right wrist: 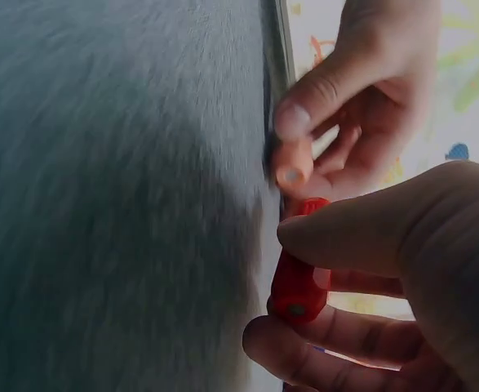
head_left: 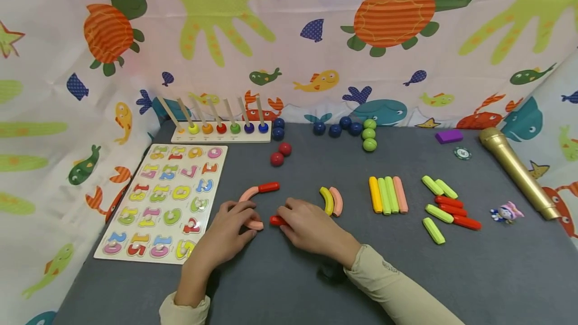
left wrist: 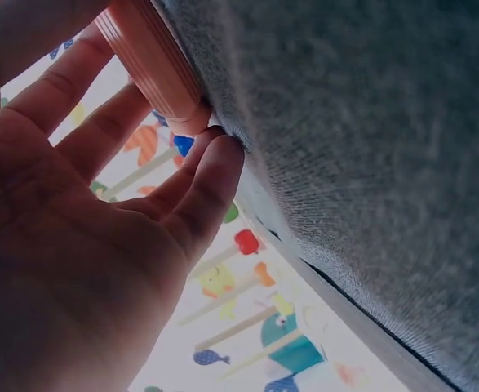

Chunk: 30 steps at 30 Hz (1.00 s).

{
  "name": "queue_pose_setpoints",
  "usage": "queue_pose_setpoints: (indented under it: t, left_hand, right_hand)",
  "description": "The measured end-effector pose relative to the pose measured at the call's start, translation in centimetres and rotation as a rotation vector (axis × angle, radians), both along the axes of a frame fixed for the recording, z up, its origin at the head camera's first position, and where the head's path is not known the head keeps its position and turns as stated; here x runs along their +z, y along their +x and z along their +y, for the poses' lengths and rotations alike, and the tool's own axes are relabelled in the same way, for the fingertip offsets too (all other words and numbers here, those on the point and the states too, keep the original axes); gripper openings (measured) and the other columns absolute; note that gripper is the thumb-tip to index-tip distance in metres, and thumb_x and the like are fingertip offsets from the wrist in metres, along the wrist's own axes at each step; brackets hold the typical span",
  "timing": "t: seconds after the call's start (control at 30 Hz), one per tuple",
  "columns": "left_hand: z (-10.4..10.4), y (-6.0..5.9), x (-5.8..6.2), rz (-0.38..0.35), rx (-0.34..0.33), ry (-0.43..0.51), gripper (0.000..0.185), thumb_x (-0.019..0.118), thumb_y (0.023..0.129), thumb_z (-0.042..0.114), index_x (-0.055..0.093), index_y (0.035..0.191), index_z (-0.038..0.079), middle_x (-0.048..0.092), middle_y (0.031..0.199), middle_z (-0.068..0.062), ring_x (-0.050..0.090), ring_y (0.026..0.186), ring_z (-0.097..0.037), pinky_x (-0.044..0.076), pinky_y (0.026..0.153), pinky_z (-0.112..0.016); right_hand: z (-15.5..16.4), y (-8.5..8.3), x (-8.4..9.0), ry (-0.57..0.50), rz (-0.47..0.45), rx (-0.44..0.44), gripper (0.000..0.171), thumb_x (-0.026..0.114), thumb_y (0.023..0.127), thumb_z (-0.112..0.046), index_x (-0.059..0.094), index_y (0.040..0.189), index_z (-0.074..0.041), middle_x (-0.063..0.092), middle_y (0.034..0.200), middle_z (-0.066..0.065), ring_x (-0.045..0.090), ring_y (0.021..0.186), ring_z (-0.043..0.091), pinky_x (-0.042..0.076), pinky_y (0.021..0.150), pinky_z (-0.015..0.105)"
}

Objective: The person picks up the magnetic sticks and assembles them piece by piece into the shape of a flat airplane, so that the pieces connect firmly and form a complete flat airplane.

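Observation:
On the grey table my left hand (head_left: 232, 232) pinches a pink curved piece (head_left: 254, 224), ribbed in the left wrist view, between thumb and fingers. Just to its right, my right hand (head_left: 311, 227) grips a short red stick (right wrist: 299, 286) with thumb and fingers; its tip points at the pink piece, with a small gap between them. Above the left hand, another pink curved piece (head_left: 248, 193) meets a second red stick (head_left: 269, 187) end to end. The left fingers partly hide the pink pieces.
A number puzzle board (head_left: 219, 167) lies at left, a pegged counting stand (head_left: 221, 137) behind it. Yellow and pink curved pieces (head_left: 336, 201), long sticks (head_left: 387, 194), and short green and red sticks (head_left: 450, 209) lie rightward. Several beads (head_left: 345, 123) and a gold microphone (head_left: 519, 172) lie farther back.

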State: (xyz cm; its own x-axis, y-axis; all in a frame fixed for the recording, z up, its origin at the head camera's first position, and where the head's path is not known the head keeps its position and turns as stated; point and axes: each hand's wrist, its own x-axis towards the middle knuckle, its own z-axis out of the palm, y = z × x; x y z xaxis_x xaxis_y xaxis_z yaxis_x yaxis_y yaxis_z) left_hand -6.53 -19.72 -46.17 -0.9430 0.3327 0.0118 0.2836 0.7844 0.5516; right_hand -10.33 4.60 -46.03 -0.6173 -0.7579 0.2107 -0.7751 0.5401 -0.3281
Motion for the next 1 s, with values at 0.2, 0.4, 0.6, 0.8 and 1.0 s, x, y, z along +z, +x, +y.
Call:
queue_pose_setpoints:
  t: [0.2,0.4,0.6,0.8,1.0]
  left_hand:
    - [0.0,0.0,0.2,0.017,-0.016,-0.005,0.019,0.082,0.095,0.008,0.074,0.109,0.017,0.063,0.144,-0.011,0.046,0.134,-0.05,0.039,0.109,-0.068]
    - [-0.1,0.0,0.2,0.004,-0.01,-0.004,0.02,0.084,0.093,0.007,0.074,0.109,0.015,0.062,0.145,-0.013,0.045,0.135,-0.049,0.039,0.11,-0.068]
    - [-0.2,0.0,0.0,-0.02,-0.001,0.005,0.019,0.083,0.095,0.009,0.074,0.11,0.016,0.061,0.147,-0.011,0.043,0.138,-0.049,0.037,0.111,-0.07]
    - [-0.4,-0.1,0.0,-0.043,0.004,0.027,0.018,0.082,0.095,0.01,0.075,0.11,0.018,0.061,0.148,-0.01,0.042,0.14,-0.047,0.036,0.112,-0.069]
    - [-0.6,-0.1,0.0,-0.063,0.007,0.037,0.018,0.081,0.097,0.012,0.075,0.111,0.019,0.06,0.149,-0.009,0.041,0.141,-0.044,0.036,0.112,-0.068]
  right_hand:
    - [-1.3,-0.2,-0.5,-0.003,-0.031,0.04,0.01,0.077,0.1,-0.011,0.073,0.108,-0.008,0.055,0.089,0.003,0.05,0.073,0.015,0.047,0.066,0.028]
    - [-1.8,-0.3,-0.5,0.036,-0.041,0.043,0.012,0.077,0.1,-0.011,0.074,0.111,-0.009,0.056,0.091,0.004,0.052,0.076,0.017,0.049,0.068,0.03]
    - [-1.9,-0.3,-0.3,0.047,-0.039,0.031,0.018,0.077,0.1,-0.013,0.075,0.119,-0.011,0.061,0.097,0.004,0.052,0.082,0.02,0.049,0.075,0.035]
    - [-1.7,-0.6,0.0,-0.117,-0.19,-0.027,0.015,0.076,0.1,-0.008,0.068,0.112,-0.011,0.062,0.096,0.0,0.051,0.084,0.018,0.047,0.078,0.034]
    - [-1.4,-0.8,0.2,-0.369,-0.52,-0.028,0.021,0.07,0.098,0.001,0.061,0.115,-0.006,0.063,0.096,-0.001,0.059,0.08,0.013,0.052,0.073,0.029]
